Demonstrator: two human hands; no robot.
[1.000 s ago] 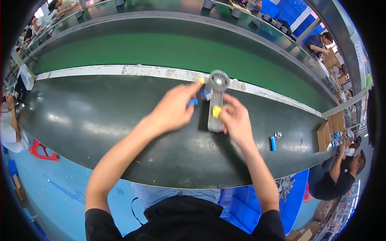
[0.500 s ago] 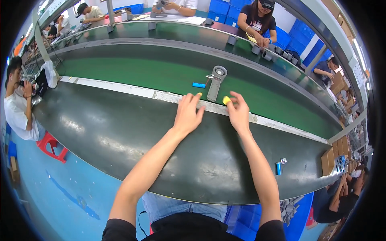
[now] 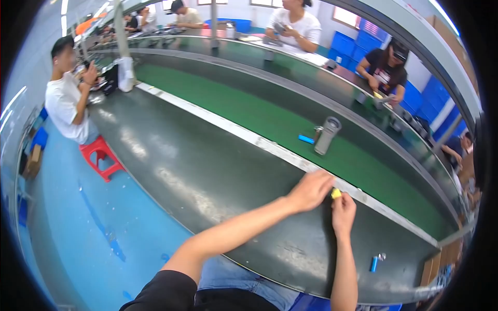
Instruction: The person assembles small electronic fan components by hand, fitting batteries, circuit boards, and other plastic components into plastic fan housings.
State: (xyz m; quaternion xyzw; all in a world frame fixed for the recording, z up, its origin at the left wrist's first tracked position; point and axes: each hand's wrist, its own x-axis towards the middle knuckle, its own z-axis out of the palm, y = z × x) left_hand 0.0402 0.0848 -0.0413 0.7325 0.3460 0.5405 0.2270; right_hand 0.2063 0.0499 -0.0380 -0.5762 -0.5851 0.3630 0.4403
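Note:
My right hand point(image 3: 343, 213) is closed above the dark tabletop, a small yellow piece point(image 3: 336, 193) at its fingertips. Whether that piece is pinched or worn on a finger, I cannot tell. Close by on its left, my left hand point(image 3: 312, 190) has its fingers bent together; their tips are blurred and partly hidden. Beyond my hands, a grey handheld fan body point(image 3: 327, 136) with a round head lies on the green belt. Beside it are a blue cylindrical cell point(image 3: 306, 139) and a small metal part point(image 3: 318, 130).
Another blue cell point(image 3: 373, 264) with a metal part lies on the dark table point(image 3: 249, 202) at right. A pale strip point(image 3: 228, 126) separates table from green belt point(image 3: 233, 106). People sit opposite and at far left, near a red stool point(image 3: 101, 157).
The view has swung left, so the table and belt appear farther right. My hands have come together; earlier they were apart with fingers spread, and yellow showed at both hands' fingertips.

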